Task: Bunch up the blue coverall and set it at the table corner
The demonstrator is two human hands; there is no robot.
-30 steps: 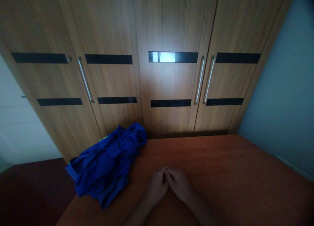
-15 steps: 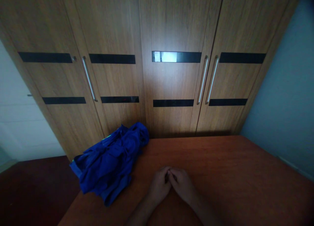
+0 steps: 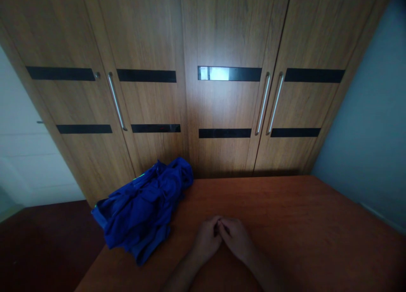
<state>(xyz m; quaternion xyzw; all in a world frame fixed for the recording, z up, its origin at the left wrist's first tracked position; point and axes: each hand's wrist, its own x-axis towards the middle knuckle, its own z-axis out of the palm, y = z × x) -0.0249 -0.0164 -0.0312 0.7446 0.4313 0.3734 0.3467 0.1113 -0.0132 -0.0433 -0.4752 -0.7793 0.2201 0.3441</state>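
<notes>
My left hand (image 3: 207, 237) and my right hand (image 3: 235, 237) rest together on the reddish-brown wooden table (image 3: 253, 199). Their fingers are curled in and meet at the tips, with a small dark gap between the thumbs. Nothing shows in either hand, though the undersides are hidden. To the left of my hands, apart from them, lies a crumpled blue garment (image 3: 146, 207) with a thin bright green line along its far edge. Its folds hide what kind of garment it is.
Behind the table stands a wooden wardrobe (image 3: 222, 102) with dark strips and metal bar handles. A pale wall (image 3: 364, 135) borders the right side. At far left are a white door (image 3: 28, 156) and dark red floor (image 3: 47, 241).
The view has shifted very slightly. My hands and the blue garment stay where they were on the table.
</notes>
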